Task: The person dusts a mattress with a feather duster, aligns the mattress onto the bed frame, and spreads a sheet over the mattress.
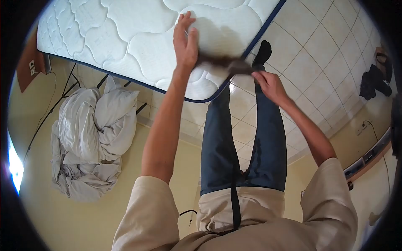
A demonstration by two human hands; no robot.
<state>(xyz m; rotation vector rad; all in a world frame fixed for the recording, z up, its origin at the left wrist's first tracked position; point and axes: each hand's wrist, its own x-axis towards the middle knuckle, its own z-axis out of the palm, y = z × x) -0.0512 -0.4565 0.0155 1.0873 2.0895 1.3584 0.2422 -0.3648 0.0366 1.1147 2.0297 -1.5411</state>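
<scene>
Over the corner of a white quilted mattress [155,50] with dark blue edging, my left hand [185,44] is raised with its fingers apart. A dark brown, motion-blurred item [224,62] stretches from beside my left wrist to my right hand [270,85]. My right hand, just off the mattress edge above my leg, is closed on the end of this item. The blur hides what the item is; it looks soft and strip-like.
A crumpled pile of white bedding [98,121] lies to the left, near thin black metal bars. Tiled floor [310,54] extends right of the mattress, with dark clothing or shoes [374,81] on it. A shelf [368,154] holds small items at the far right.
</scene>
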